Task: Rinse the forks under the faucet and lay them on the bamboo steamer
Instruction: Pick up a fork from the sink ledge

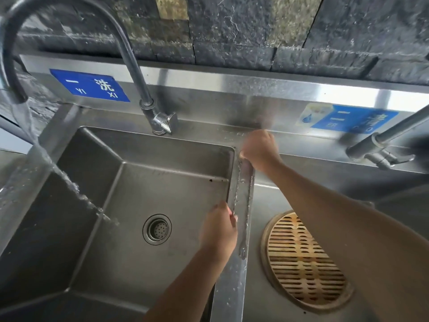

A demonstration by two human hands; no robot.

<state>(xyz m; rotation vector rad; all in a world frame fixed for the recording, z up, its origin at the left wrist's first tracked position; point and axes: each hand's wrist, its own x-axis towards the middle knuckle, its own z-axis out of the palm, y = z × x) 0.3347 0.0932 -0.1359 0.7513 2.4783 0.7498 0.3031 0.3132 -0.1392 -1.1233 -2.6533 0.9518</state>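
Water runs from the faucet (69, 31) into the left sink (130, 182). Both hands are on the divider between the basins: the left hand (219, 231) near, the right hand (258, 147) far, each with fingers closed on thin forks (247, 205) lying along it. The bamboo steamer (304, 261) sits in the right basin.

Dark rough stone wall (232, 31) behind, one yellowish block. Stainless steel counter (301, 163) with raised backsplash (209, 80), wet and glinting. Two blue signs (89, 86) stuck on it.
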